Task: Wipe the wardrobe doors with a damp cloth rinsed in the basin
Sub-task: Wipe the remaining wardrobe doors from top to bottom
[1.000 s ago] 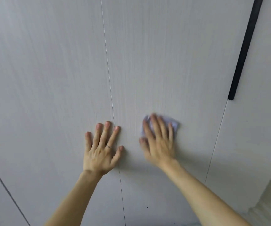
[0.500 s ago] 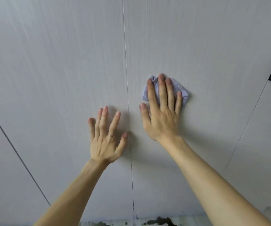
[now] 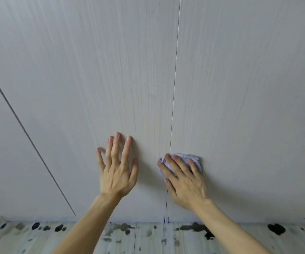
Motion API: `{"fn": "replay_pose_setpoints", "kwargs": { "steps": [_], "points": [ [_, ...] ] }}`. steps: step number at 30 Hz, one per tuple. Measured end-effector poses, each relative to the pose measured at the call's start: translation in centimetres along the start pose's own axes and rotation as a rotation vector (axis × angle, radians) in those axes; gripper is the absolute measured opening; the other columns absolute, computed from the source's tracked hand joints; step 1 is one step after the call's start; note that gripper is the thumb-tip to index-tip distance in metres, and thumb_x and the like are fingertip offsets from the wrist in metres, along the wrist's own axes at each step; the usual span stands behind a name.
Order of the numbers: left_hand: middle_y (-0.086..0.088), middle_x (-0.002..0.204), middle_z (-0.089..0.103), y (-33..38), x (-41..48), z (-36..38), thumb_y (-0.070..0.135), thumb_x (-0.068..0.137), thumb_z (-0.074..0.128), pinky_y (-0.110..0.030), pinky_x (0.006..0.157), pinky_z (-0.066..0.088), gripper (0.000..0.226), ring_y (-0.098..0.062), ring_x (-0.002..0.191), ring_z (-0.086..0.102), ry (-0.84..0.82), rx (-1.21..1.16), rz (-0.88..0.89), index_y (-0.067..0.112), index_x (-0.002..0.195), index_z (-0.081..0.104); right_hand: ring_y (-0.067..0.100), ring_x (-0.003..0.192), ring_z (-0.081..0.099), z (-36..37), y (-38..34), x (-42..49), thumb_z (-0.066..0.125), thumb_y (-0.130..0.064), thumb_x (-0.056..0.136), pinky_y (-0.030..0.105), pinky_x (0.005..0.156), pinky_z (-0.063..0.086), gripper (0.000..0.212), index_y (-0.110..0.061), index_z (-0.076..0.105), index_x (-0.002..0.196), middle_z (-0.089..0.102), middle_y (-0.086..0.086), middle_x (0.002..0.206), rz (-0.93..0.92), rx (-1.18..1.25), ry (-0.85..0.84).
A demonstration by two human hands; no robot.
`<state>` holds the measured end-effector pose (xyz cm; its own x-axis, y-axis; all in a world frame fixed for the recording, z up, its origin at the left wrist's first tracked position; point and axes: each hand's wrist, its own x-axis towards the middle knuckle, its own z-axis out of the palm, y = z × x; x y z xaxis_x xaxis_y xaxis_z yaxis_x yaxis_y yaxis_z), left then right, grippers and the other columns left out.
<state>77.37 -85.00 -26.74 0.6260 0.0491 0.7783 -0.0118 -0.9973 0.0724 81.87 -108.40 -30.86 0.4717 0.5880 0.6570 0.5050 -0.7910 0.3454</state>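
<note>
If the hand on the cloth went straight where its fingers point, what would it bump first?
The right hand points up-left, at the door seam, just a thin line. Beyond, the left door looks bare; it probably misses the left hand.

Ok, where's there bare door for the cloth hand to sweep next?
Bare door lies above and right of the cloth, right of the middle seam. The left door is also bare above the left hand. It is tight only low at the middle seam, where the right hand and left hand sit close.
</note>
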Motion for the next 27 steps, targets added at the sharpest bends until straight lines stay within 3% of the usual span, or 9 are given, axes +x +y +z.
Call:
{"fn": "replay_pose_setpoints", "kwargs": {
  "steps": [5,11,15,19,22,25,27],
  "points": [
    [-0.003,0.168,-0.012,-0.1,-0.5,-1.2,0.038,0.095,0.044,-0.054,0.123,-0.006,0.077,-0.022,0.156,-0.008,-0.054,-0.005,0.013,0.027,0.162,0.007,0.018,0.150,0.021,-3.5,3.3,3.2,0.036,-0.039,0.101,0.042,0.121,0.007,0.063,-0.030,0.013,0.159,0.010,-0.004,0.164,-0.048,0.030,0.068],
    [-0.003,0.170,0.004,3.9,2.7,-3.4,0.037,0.094,0.047,-0.055,0.123,0.002,0.075,-0.021,0.156,0.003,-0.039,0.001,0.195,0.025,0.161,0.016,0.024,0.153,0.016,-13.5,8.6,15.7,0.036,-0.038,0.103,0.048,0.122,0.009,0.058,-0.021,0.026,0.157,0.020,0.008,0.165,0.265,0.106,0.378],
    [-0.001,0.169,0.009,4.8,4.4,-3.7,0.032,0.092,0.053,-0.056,0.123,0.004,0.076,-0.019,0.156,0.006,0.038,0.003,0.109,0.022,0.161,0.020,0.022,0.153,0.014,-14.6,7.8,18.5,0.033,-0.040,0.103,0.049,0.123,0.011,0.058,-0.023,0.023,0.158,0.018,0.005,0.166,0.358,0.078,0.453],
    [0.000,0.170,0.003,3.8,4.2,-4.1,0.035,0.093,0.051,-0.063,0.121,0.012,0.079,-0.019,0.156,0.001,-0.024,0.023,0.142,0.020,0.162,0.013,0.016,0.154,0.009,-8.3,4.9,11.0,0.033,-0.046,0.103,0.046,0.123,0.009,0.059,-0.031,0.019,0.159,0.012,-0.001,0.167,0.142,0.009,0.292],
    [0.001,0.170,0.000,3.8,4.3,-5.0,0.036,0.093,0.049,-0.066,0.118,0.018,0.080,-0.018,0.156,-0.002,-0.072,0.029,0.130,0.022,0.162,0.010,0.013,0.153,0.009,-4.0,3.3,2.7,0.046,-0.044,0.100,0.042,0.123,0.011,0.059,-0.035,0.029,0.156,0.018,-0.005,0.165,-0.010,-0.032,0.085],
    [-0.003,0.170,0.001,4.7,4.2,-5.8,0.036,0.092,0.048,-0.063,0.119,0.015,0.079,-0.022,0.156,0.000,-0.070,0.010,0.120,0.025,0.162,0.012,0.011,0.153,0.012,-4.0,4.8,0.0,0.042,-0.039,0.103,0.041,0.123,0.019,0.054,-0.035,0.030,0.155,0.020,-0.008,0.164,-0.187,0.005,-0.053],
    [-0.005,0.169,0.004,5.6,4.4,-5.7,0.035,0.092,0.049,-0.060,0.121,0.011,0.079,-0.024,0.156,0.004,-0.038,0.015,0.182,0.026,0.162,0.014,0.013,0.152,0.019,-6.1,7.6,1.5,0.035,-0.038,0.104,0.039,0.124,0.015,0.053,-0.033,0.028,0.156,0.021,-0.007,0.164,-0.205,-0.010,-0.059]
  ]
}}
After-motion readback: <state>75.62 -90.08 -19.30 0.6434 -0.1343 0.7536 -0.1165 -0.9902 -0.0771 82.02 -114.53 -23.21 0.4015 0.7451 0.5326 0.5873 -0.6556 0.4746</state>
